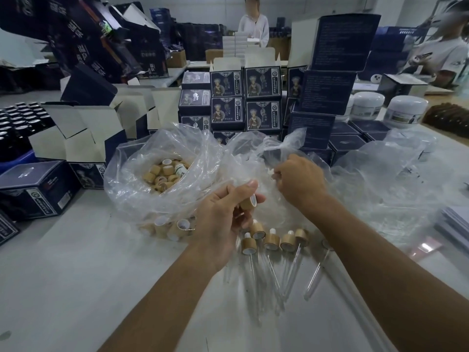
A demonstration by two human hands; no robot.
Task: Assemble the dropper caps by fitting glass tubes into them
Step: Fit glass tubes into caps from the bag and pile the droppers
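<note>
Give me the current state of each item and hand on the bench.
Left hand: holding a bamboo cap, no tube in it.
Right hand: reaching into a clear bag, fingers hidden.
Bag of loose caps: open.
Finished droppers: assembled, lying on table.
Dark boxes: stacked; nearer ones open.

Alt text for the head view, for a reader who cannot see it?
Over a white table, the left hand holds a bamboo cap while the right hand reaches into a clear plastic bag. Finished droppers lie below the hands; another bag of caps sits left.
</note>
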